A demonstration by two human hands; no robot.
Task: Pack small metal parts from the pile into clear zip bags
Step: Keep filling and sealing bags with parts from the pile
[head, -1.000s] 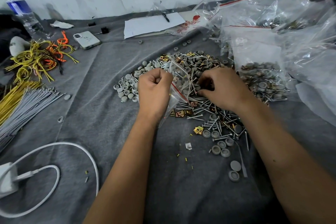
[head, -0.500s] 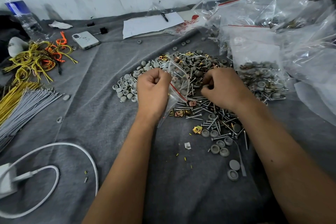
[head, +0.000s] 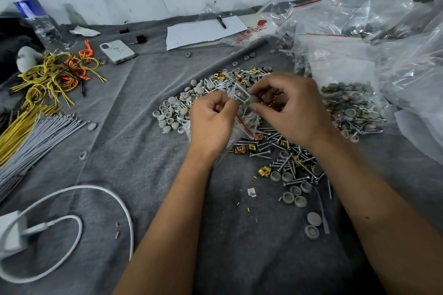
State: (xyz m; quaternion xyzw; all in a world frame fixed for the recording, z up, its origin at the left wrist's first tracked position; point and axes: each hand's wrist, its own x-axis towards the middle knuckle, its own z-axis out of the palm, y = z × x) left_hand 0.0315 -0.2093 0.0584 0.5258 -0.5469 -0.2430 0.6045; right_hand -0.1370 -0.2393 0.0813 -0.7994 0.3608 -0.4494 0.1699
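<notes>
Parts pile [head: 271,151] mid-cloth [head: 143,163]; wires [head: 48,79] left, filled bags [head: 347,93] right.

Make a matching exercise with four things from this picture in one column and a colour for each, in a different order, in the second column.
Things:
1. phone
2. bottle cap
3. loose wire bundle
4. round caps

Colours:
A. yellow with some orange
B. grey
C. blue
D. white

Pairs: 1-D, 2-C, 3-A, 4-B
</notes>
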